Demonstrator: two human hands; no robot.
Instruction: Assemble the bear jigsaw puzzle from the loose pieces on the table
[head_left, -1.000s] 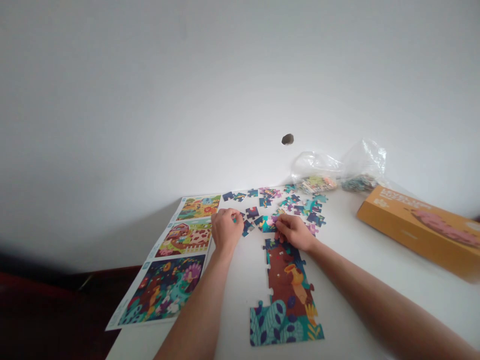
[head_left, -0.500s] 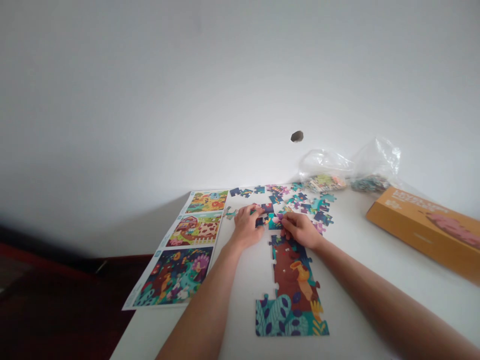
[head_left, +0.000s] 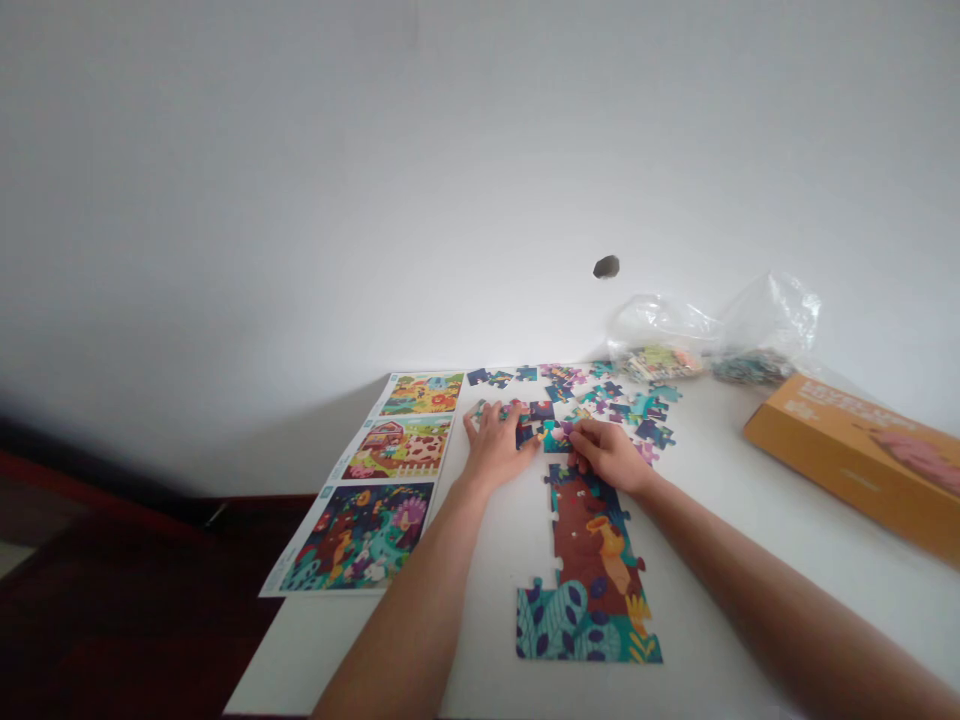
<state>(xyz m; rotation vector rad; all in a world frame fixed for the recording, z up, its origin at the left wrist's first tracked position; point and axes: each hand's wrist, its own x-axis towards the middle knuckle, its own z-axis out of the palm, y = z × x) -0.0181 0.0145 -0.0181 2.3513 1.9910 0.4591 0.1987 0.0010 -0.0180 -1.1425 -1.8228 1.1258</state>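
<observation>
My left hand (head_left: 496,446) rests with spread fingers over loose puzzle pieces, its thumb stretched right toward a teal and purple puzzle piece (head_left: 555,437). At that piece's right edge, the fingers of my right hand (head_left: 606,456) are pinched together, partly hiding it. Just below is a joined puzzle section (head_left: 585,515) with a brown bear-like shape, a yellow-orange figure and teal leaves. My right fingers cover its upper right corner. A dark blue and red puzzle piece (head_left: 541,411) lies between the hands, farther back.
A picture sheet (head_left: 442,455) with three scenes lies at left, its lower corner past the table edge. Several loose pieces (head_left: 619,408) are scattered toward the wall. Two clear bags of pieces (head_left: 660,340) and an orange box (head_left: 832,460) stand at right.
My left hand's fingers have spread and its thumb has stretched out to the right. My right hand keeps its pinch beside the teal and purple piece. The view has shifted slightly.
</observation>
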